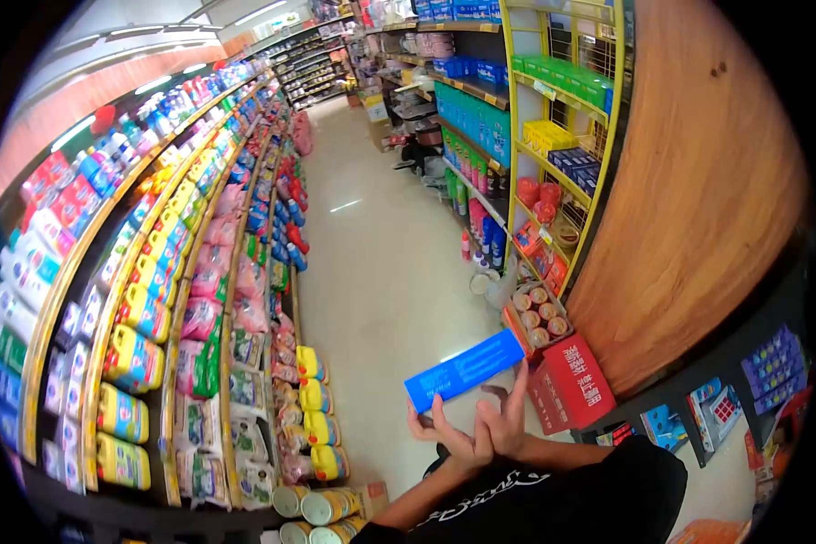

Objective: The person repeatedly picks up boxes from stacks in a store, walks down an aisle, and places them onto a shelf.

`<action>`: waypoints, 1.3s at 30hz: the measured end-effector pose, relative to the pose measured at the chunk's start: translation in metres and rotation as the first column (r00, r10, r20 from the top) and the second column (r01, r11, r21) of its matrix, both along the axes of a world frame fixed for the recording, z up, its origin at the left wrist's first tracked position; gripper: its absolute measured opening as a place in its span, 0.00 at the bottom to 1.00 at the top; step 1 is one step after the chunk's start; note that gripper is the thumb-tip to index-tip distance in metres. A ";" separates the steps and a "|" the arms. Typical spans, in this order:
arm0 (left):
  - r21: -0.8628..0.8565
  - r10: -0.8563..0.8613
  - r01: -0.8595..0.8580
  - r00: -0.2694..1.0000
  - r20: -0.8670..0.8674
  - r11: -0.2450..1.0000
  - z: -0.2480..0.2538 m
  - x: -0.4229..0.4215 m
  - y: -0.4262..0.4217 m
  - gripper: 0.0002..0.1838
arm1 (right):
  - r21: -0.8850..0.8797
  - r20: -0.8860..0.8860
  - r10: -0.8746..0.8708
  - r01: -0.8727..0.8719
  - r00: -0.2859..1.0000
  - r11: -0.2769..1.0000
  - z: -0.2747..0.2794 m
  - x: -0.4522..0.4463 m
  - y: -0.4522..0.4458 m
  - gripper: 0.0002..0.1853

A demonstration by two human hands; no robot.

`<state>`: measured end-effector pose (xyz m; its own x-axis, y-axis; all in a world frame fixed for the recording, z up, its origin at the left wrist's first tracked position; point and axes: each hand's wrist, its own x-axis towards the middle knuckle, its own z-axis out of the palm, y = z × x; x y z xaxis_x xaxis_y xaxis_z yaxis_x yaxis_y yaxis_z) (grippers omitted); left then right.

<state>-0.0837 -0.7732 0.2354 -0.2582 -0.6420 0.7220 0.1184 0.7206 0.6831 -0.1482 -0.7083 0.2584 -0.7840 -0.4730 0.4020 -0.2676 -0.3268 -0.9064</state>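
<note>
Blue oblong carton, smooth-sided, with white print point(462, 370): one item, held aloft between both hands over the aisle. Broad face up, which I take to be for reading; the lettering is too small for me to make out.

Left hand point(456, 442): closed on the carton, fingertips at the near edge of its left end. Right hand point(506, 419): also holding, one finger raised against the right end. I judge the two-ended hold keeps so long a piece steady.

Red cardboard case with white characters point(578, 381): just right of the hands, probably floor stock kept against the fixture. Open carton of round, pale-lidded containers point(539, 315): beyond the carton's right end, top uncovered, presumably for easy picking. Whether the two touch, I cannot tell.

Yellow metal rack point(510, 54): far right, its shelves grouped by colour, with green boxes point(562, 80) above yellow boxes point(549, 136), likely sorted by product.

Yellow plastic jugs point(122, 460): left, in rows, fronts to the aisle, I assume for display. Gold-sided round tins point(329, 506): near, lying on their sides, ends showing.
</note>
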 end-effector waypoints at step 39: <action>0.232 -0.710 0.691 0.704 0.001 0.685 0.032 -0.756 -0.719 0.43 | 0.085 -0.063 -0.711 0.713 0.701 0.696 0.016 -0.727 -0.634 0.31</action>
<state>-0.8396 -1.4926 0.2672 -0.7446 -0.3738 0.5530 0.4679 0.2986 0.8318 -0.8749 -1.3420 0.2741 -0.8933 0.1861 0.4091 -0.4058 0.0573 -0.9122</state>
